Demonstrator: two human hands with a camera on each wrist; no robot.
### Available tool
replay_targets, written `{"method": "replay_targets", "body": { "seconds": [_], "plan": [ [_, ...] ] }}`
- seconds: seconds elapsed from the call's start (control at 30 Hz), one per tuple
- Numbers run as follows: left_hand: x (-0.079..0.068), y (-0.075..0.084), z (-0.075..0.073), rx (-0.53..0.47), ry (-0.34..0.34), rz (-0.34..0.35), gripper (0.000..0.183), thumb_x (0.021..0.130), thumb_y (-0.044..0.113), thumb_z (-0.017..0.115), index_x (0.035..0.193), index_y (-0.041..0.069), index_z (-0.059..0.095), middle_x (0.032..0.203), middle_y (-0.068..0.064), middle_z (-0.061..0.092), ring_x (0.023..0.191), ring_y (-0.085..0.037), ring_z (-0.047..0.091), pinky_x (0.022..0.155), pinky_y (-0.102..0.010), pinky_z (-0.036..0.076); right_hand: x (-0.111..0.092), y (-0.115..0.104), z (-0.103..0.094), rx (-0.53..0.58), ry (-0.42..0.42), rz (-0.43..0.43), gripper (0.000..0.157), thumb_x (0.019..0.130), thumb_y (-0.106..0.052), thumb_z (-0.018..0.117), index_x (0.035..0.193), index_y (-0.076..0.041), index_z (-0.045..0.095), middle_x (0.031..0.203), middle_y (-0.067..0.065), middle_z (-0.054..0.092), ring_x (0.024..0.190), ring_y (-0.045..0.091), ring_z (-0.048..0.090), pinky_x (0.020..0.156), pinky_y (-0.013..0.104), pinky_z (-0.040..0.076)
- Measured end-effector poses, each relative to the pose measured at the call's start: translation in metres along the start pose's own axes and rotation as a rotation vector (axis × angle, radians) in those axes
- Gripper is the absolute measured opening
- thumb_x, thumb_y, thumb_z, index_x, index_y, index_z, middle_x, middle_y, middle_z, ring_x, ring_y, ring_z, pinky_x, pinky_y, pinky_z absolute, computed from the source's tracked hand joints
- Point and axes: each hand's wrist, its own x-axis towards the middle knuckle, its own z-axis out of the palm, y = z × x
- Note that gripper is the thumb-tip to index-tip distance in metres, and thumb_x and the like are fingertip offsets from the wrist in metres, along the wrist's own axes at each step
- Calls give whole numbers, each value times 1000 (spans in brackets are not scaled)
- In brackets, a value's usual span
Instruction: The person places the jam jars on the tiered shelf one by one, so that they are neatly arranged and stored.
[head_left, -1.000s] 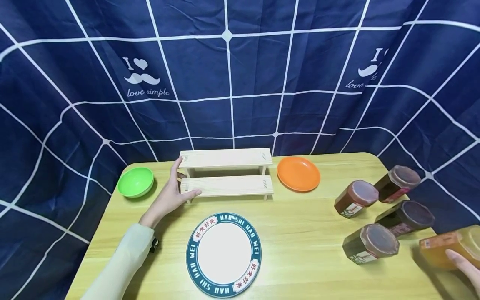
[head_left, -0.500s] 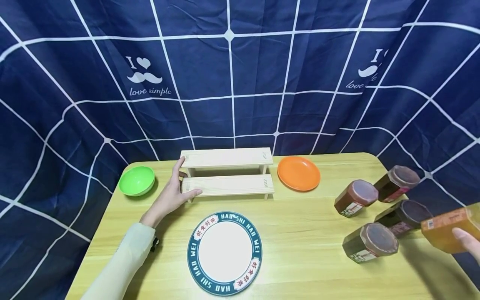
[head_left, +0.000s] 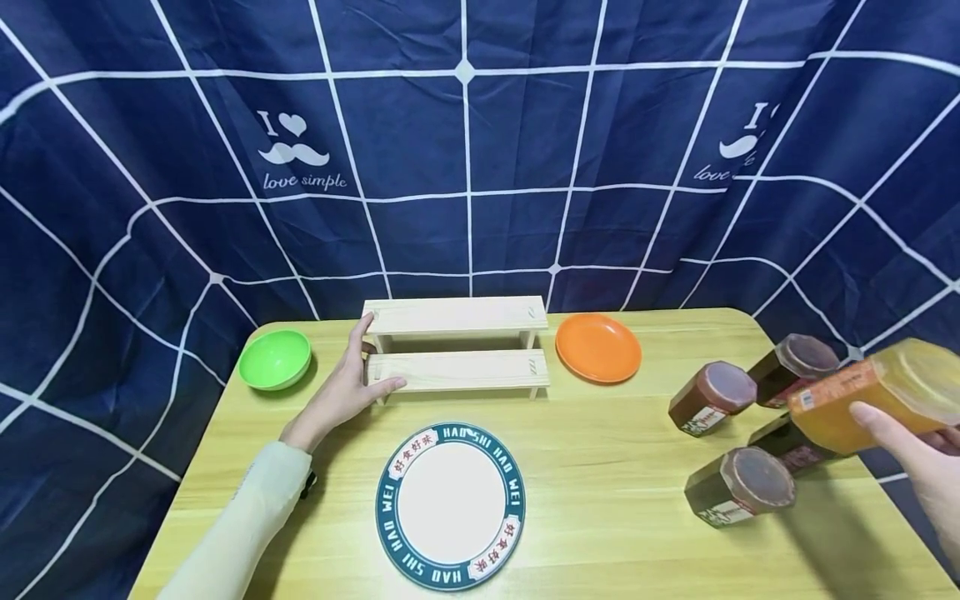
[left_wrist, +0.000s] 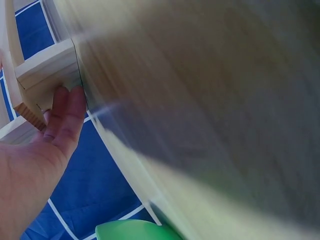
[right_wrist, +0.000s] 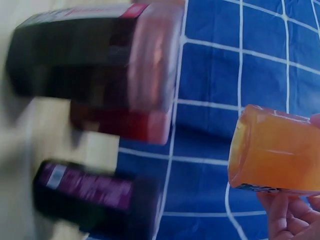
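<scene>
A two-tier wooden shelf rack [head_left: 457, 369] stands at the back of the table. My left hand [head_left: 348, 387] grips its left end, thumb over the lower board, index finger by the upper one. In the left wrist view, fingers [left_wrist: 72, 112] of that hand press the rack's side support [left_wrist: 52, 70]. At the right, my right hand [head_left: 926, 467] holds an octagonal jar of orange-yellow contents [head_left: 851, 408] tilted in the air. The right wrist view shows the jar [right_wrist: 280, 150] between thumb and fingers. Beneath and behind it in the head view is a dark jar [head_left: 795, 442], partly hidden.
Nearby stand another dark jar [head_left: 738, 487], a reddish jar [head_left: 711, 398] and a dark red jar [head_left: 791, 367]. An orange plate [head_left: 597, 348] lies right of the rack, a green bowl [head_left: 274, 360] left of it. A green-rimmed white plate [head_left: 450, 507] lies in front.
My right hand has lifted the orange-yellow jar off the table and brought it up and leftward, over the dark jar. My left hand stays on the rack.
</scene>
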Motion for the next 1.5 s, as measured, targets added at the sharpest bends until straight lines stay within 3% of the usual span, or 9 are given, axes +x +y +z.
{"method": "replay_targets", "body": {
  "seconds": [0.13, 0.3, 0.53, 0.93, 1.13, 1.37, 1.5],
  "plan": [
    [1, -2, 0, 5, -6, -6, 123, 93, 21, 92, 175, 25, 1, 136, -28, 56, 122, -39, 57, 104, -57, 44, -1, -17, 20, 130, 19, 9, 72, 78, 30, 74, 138, -10, 68, 114, -1, 74, 92, 0, 72, 77, 8, 51],
    [2, -4, 0, -7, -17, -6, 122, 93, 24, 92, 175, 28, 2, 134, -27, 56, 120, -39, 58, 104, -57, 44, -3, -35, 38, 18, -100, 1, 88, 79, 25, 80, 152, -14, 51, 128, -3, 68, 104, 0, 70, 83, 8, 50],
    [1, -5, -4, -9, -26, -19, 122, 93, 26, 92, 175, 29, 2, 129, -26, 57, 114, -38, 60, 102, -55, 45, -8, -52, 67, -180, -210, -35, 88, 82, 9, 91, 153, -23, 50, 126, -14, 69, 101, -4, 69, 82, 8, 50],
    [1, -3, -6, -17, -32, -29, 123, 92, 27, 93, 175, 31, 2, 130, -26, 57, 116, -38, 59, 101, -54, 46, -18, -58, 131, -140, -312, -74, 89, 83, -4, 96, 155, -22, 48, 128, -8, 69, 103, 5, 70, 82, 11, 52],
    [2, -3, -5, -9, -36, -33, 123, 93, 28, 92, 175, 33, 1, 130, -26, 57, 114, -38, 59, 101, -54, 46, -25, -59, 158, -200, -321, -102, 91, 81, -16, 100, 156, -21, 49, 126, -4, 68, 98, 6, 68, 82, 11, 51],
    [1, -5, -6, -6, -30, -38, 123, 92, 29, 93, 175, 34, 1, 128, -25, 57, 108, -37, 61, 98, -53, 47, -36, -61, 193, -158, -338, -154, 92, 80, -19, 101, 157, -20, 49, 127, 1, 68, 98, 14, 65, 84, 17, 49],
    [1, -5, -4, -9, -28, -31, 123, 92, 29, 93, 175, 33, 2, 127, -25, 57, 107, -36, 61, 98, -53, 47, -43, -60, 214, -186, -347, -183, 90, 82, -29, 100, 156, -20, 51, 123, 2, 69, 97, 17, 62, 83, 21, 48]
  ]
}}
